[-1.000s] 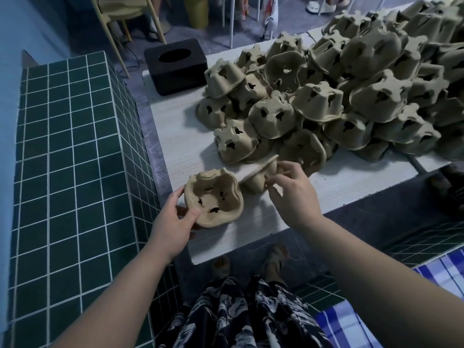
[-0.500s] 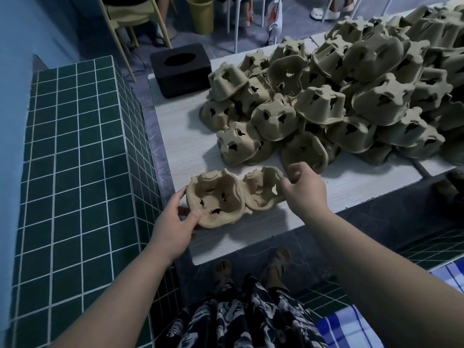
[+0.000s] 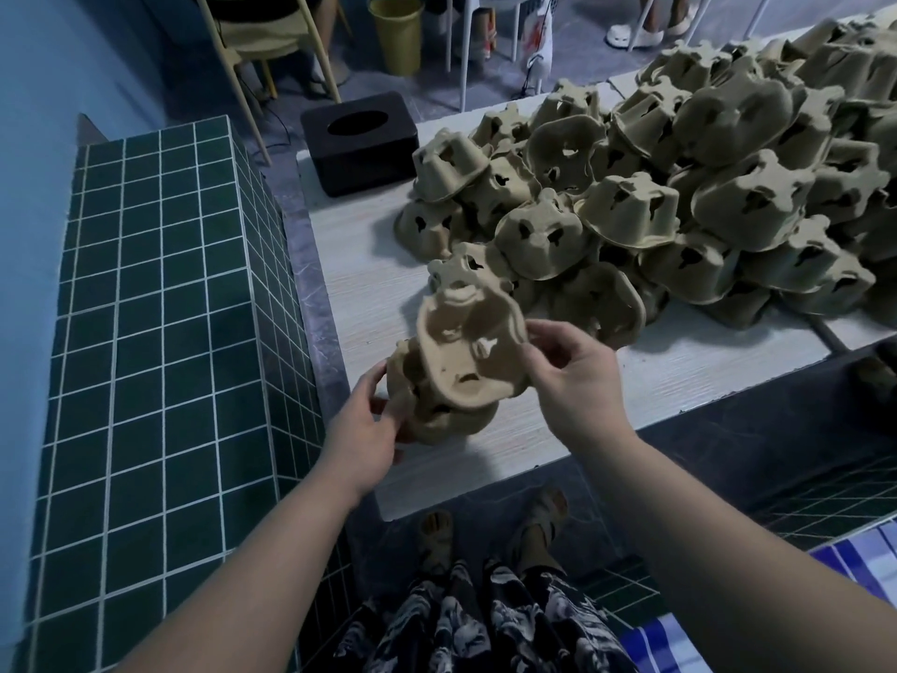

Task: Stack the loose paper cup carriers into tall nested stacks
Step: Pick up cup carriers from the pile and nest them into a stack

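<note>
My left hand [image 3: 366, 427] grips the left side of a tan pulp cup carrier [image 3: 437, 420] resting cup-side up near the table's front edge. My right hand [image 3: 575, 381] pinches the right rim of a second carrier [image 3: 468, 354], held tilted just above the first and partly over it. A large heap of loose carriers [image 3: 679, 201] covers the back and right of the white table [image 3: 679, 366], most lying upside down.
A black tissue box [image 3: 359, 140] stands at the table's back left corner. A green tiled ledge [image 3: 160, 308] runs along the left. Chairs, a yellow bin [image 3: 395, 31] and people's feet are beyond the table. My own feet show below the front edge.
My right hand has lifted the second carrier off the table and swung it left, over the carrier in my left hand. The left hand has stayed put.
</note>
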A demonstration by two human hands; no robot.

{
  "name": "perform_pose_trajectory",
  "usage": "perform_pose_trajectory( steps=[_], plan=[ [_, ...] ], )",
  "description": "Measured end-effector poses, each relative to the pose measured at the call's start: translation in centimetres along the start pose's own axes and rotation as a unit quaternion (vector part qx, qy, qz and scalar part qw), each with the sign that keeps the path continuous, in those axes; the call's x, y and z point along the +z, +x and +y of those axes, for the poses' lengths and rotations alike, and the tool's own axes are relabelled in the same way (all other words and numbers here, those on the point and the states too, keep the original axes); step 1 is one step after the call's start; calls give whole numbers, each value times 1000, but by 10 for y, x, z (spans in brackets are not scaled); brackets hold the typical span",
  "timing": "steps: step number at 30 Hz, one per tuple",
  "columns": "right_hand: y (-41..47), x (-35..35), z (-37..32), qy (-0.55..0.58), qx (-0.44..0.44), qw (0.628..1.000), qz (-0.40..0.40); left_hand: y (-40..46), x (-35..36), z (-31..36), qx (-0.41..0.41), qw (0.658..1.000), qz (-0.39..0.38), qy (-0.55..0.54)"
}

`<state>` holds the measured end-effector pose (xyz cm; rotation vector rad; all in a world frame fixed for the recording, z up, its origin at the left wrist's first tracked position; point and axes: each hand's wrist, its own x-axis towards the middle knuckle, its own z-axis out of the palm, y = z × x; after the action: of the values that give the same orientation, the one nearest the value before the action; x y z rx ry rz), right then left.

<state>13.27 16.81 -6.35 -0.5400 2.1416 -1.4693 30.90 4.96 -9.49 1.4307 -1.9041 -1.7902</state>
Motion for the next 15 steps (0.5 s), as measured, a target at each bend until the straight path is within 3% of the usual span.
perform_pose_trajectory(
  steps=[6,11,15],
  plan=[
    [-4,9,16,-43,23,998,-28,-3,3,-4,10,999,17,-35],
    [-4,12,20,-83,22,995,-42,-6,8,9,16,1000,-18,8],
    [-2,8,23,-202,-26,978,-51,0,15,10,23,999,-13,43]
  ],
)
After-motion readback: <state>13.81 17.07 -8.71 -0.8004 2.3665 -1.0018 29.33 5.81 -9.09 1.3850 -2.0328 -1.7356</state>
